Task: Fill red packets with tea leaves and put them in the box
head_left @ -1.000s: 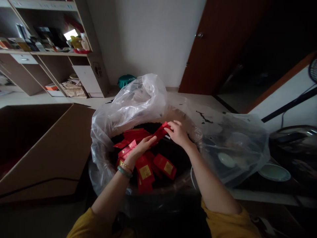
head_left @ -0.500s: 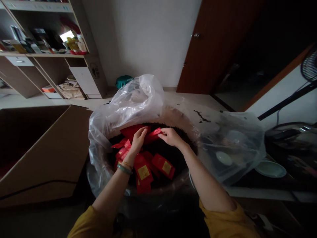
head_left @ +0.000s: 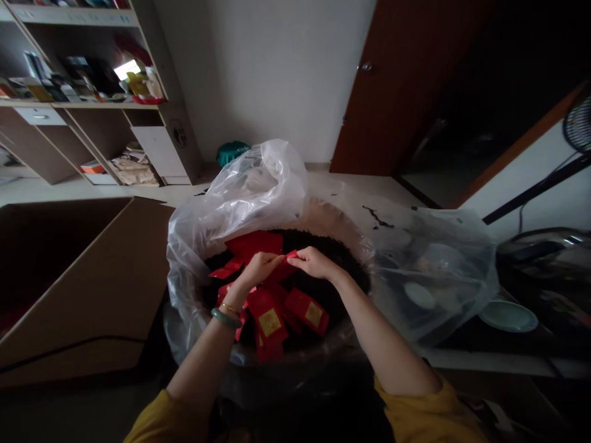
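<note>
My left hand (head_left: 259, 268) and my right hand (head_left: 316, 262) are both closed, pinching the upper edge of one red packet (head_left: 277, 275) between thumbs and fingers. Beneath them is a round tub (head_left: 344, 216) lined with clear plastic. It holds dark, loose, leaf-like bits (head_left: 336, 247). Several more red packets lie on top of these, among them one with a gold label (head_left: 263, 311) and another with a gold label (head_left: 301, 303) to its right. A flat red piece (head_left: 252, 244) lies behind my left hand. My left wrist hides part of the pile.
An open cardboard box (head_left: 106, 277) stands to the left. Clear plastic sheeting (head_left: 443, 271) spreads to the right, beside a pale bowl (head_left: 510, 315). A fan (head_left: 577, 126) is at the right edge. Behind are a shelf unit (head_left: 159, 147) and a brown door (head_left: 369, 111).
Both hands have come slightly towards me and closer together along the packet's edge. My left hand has gone from extended fingers to a pinch.
</note>
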### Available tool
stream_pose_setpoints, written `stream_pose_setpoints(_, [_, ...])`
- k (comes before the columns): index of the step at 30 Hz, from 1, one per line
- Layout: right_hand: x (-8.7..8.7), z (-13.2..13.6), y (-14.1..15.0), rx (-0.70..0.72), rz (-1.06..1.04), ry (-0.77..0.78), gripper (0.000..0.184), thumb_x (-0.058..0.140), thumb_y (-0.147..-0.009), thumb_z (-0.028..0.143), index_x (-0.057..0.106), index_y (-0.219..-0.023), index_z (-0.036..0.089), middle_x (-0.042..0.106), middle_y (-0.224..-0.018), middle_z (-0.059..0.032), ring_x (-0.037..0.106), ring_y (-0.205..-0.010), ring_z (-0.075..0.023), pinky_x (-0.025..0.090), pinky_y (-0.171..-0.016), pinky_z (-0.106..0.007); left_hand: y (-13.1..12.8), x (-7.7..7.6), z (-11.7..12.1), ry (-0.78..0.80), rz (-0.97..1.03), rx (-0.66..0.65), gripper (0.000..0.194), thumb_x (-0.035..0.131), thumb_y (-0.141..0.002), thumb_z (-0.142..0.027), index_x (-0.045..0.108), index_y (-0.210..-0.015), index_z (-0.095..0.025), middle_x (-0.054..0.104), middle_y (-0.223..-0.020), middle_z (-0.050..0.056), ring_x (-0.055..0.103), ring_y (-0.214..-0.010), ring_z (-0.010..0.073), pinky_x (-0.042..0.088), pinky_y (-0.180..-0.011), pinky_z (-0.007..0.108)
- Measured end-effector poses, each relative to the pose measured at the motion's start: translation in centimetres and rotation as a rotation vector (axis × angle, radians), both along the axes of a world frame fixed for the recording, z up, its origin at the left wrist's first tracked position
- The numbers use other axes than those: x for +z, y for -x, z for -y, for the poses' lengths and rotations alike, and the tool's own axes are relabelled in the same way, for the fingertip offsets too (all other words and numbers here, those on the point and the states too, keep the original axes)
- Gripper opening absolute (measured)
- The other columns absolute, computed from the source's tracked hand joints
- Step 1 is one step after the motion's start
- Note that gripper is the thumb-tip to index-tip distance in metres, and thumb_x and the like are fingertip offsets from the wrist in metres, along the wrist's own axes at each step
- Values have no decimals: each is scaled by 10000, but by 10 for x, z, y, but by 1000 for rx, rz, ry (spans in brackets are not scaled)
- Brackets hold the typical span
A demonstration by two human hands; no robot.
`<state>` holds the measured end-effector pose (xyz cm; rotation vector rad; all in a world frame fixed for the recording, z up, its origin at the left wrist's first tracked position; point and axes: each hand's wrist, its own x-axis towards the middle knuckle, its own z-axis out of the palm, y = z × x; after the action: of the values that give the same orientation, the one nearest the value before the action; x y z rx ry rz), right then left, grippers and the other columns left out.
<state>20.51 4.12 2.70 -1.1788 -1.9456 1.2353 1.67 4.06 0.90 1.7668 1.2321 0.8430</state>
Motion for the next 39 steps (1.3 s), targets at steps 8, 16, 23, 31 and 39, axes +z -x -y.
stream_pose_setpoints(8, [17,12,12,156,-75,53,408,605,-756,557,631,-710,152,621,-678,9,538,-654,-142,428,-656,-267,-3,19,1,-178,-37,22,247,555,-778,-333,729,-759,-159,712,-710,19,608,-663,150,438,-641,226])
stream_pose_setpoints(16, [9,4,6,0,-66,149,495,413,-884,576,688,-826,169,709,-797,-38,637,-859,-208,464,-865,-363,-16,10,15,-521,-220,149,284,526,-843,-289,669,-1067,-188,694,-1096,87,563,-1112,241,407,-956,381])
stream_pose_setpoints(23, [9,4,9,-48,-273,179,439,450,-886,501,687,-1042,166,714,-1053,-68,600,-1104,-220,376,-1037,-395,-19,9,27,-610,-589,112,588,675,-730,-249,500,-1289,-189,568,-1313,112,482,-1148,306,414,-918,438])
stream_pose_setpoints(31, [2,3,15,-105,-209,221,467,415,-906,502,712,-986,151,733,-988,-79,620,-1074,-228,395,-1025,-399,-20,-3,27,-624,-568,126,538,659,-727,-199,514,-1244,-159,615,-1219,109,522,-1060,274,446,-919,404])
stream_pose_setpoints(39, [5,8,17,-25,-201,205,594,363,-872,654,687,-1065,195,682,-1149,-66,494,-1252,-226,315,-1095,-405,-21,0,31,-567,-578,120,554,683,-730,-212,512,-1256,-184,600,-1258,109,536,-1096,267,470,-909,381])
